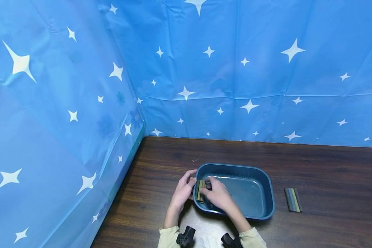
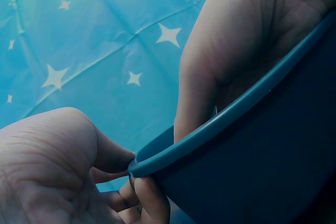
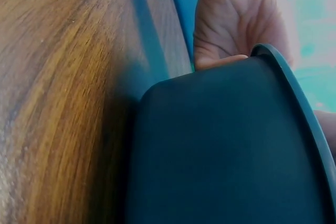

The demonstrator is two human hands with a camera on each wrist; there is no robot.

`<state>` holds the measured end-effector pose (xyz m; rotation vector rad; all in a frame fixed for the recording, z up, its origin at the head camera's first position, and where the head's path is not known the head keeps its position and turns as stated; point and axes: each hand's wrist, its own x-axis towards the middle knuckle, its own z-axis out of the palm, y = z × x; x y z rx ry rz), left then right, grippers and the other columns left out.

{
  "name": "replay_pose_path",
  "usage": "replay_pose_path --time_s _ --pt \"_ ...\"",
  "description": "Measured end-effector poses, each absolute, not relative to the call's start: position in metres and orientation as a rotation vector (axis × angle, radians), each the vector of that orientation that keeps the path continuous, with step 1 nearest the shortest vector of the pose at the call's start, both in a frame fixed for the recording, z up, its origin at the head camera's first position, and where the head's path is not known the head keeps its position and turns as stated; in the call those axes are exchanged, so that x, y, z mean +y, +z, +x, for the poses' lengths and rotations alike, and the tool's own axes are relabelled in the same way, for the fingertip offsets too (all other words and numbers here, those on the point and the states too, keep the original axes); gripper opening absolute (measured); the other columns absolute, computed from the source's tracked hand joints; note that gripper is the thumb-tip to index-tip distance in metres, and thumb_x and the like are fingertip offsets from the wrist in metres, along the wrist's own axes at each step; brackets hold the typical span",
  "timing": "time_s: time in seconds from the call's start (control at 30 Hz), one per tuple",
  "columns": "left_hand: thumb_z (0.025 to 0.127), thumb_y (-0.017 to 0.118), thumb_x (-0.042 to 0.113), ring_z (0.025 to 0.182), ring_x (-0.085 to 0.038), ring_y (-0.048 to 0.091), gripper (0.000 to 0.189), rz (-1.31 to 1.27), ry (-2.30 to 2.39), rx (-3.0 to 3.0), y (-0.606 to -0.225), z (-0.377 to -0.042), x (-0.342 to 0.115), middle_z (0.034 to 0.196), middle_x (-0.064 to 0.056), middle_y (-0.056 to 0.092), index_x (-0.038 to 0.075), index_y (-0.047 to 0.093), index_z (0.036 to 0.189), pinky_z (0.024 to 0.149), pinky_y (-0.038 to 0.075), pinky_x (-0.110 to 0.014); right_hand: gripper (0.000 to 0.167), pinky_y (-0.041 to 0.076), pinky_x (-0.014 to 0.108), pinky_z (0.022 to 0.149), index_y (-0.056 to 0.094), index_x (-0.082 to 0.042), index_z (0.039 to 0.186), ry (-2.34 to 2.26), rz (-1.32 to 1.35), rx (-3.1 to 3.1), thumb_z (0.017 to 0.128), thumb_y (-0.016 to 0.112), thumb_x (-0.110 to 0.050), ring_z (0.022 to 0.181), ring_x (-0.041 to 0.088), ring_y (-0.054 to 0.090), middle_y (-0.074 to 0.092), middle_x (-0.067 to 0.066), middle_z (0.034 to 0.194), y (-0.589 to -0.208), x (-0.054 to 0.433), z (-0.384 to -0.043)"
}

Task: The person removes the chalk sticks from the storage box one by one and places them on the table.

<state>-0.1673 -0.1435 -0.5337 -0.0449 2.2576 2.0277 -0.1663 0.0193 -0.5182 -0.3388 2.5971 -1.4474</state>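
Note:
A dark blue rectangular basin (image 1: 268,193) with rounded corners rests on the table. At its left end my left hand (image 1: 183,191) grips the rim, thumb on top and fingers below, as the left wrist view shows. My right hand (image 1: 218,196) reaches inside the basin, its thumb and fingers curled at a small bundle of yellowish and dark sticks (image 1: 200,193). These sticks stand side by side along the basin's left wall. In the left wrist view the right hand (image 2: 236,35) dips behind the rim, which hides its fingertips.
Right of the basin, a flat row of several sticks (image 1: 292,199), dark, blue-grey and yellowish, lies on the brown wood-grain table (image 1: 334,186). Blue star-printed sheets (image 1: 223,75) hang behind the table and along its left side.

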Motion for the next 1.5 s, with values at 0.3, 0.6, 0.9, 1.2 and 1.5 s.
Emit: replay_pose_path --time_s 0.3,0.6,0.9,1.2,1.5 --pt "0.104 0.048 0.007 0.075 -0.016 0.057 0.040 -0.050 2.014 2.270 -0.532 -0.168 -0.144 0.103 -0.016 0.061 -0.001 0.055 0.142 0.043 0.046 -0.022 0.048 0.055 0.050 0.082 0.056 0.015 0.127 -1.419 -0.328 2.604 0.092 0.074 -0.013 0.097 0.033 0.064 0.066 0.019 0.103 -0.519 0.015 -0.171" --pt "0.105 0.047 0.008 0.079 -0.022 0.054 0.040 -0.052 1.993 2.288 -0.538 -0.168 -0.144 0.101 -0.019 0.058 -0.002 0.054 0.143 0.042 0.045 -0.025 0.018 0.050 0.045 0.072 0.064 0.005 0.094 -1.251 -0.430 2.727 0.089 0.075 -0.008 0.084 0.028 0.056 0.058 0.009 0.081 -0.520 0.010 -0.175" --pt "0.105 0.048 0.009 0.083 -0.021 0.057 0.039 -0.045 2.023 2.278 -0.533 -0.168 -0.144 0.103 -0.018 0.059 -0.004 0.054 0.142 0.042 0.046 -0.024 0.025 0.053 0.048 0.077 0.060 0.005 0.101 -1.293 -0.382 2.744 0.085 0.078 -0.001 0.088 0.031 0.060 0.062 0.014 0.090 -0.521 0.005 -0.176" --pt "0.104 0.048 0.007 0.076 -0.019 0.055 0.040 -0.068 2.010 2.267 -0.531 -0.166 -0.144 0.095 -0.011 0.056 -0.001 0.055 0.142 0.044 0.046 -0.023 0.025 0.053 0.047 0.076 0.058 0.002 0.101 -1.259 -0.335 2.721 0.084 0.077 0.003 0.089 0.030 0.056 0.058 0.014 0.093 -0.520 0.002 -0.174" --pt "0.105 0.047 0.009 0.072 -0.017 0.055 0.040 -0.047 2.021 2.250 -0.532 -0.166 -0.144 0.098 -0.016 0.058 -0.002 0.054 0.143 0.043 0.045 -0.023 0.021 0.050 0.039 0.067 0.059 0.003 0.093 -1.296 -0.416 2.756 0.078 0.072 0.010 0.079 0.025 0.054 0.056 0.010 0.084 -0.521 0.008 -0.175"
